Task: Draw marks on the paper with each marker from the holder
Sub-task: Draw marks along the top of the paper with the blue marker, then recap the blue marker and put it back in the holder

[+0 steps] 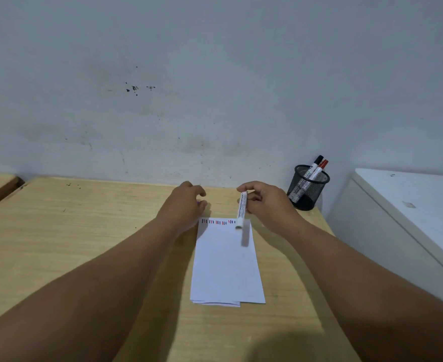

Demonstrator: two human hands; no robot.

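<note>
Hiding its palm, left hand [183, 205]; marker [242, 210] tip unclear.

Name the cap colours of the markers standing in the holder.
One black, one red, in the mesh holder; head view.

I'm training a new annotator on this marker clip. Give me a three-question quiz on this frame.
1. True or false: the right hand holds a white marker above the paper.
2. How many markers stand in the mesh holder? A) none B) two C) four
3. Fill in: the row of drawn marks runs along the paper's ____ edge.

Key: 1 true; 2 B, a black-capped marker and a red-capped marker; 3 far. The left hand rests off the paper's far left corner.
</note>
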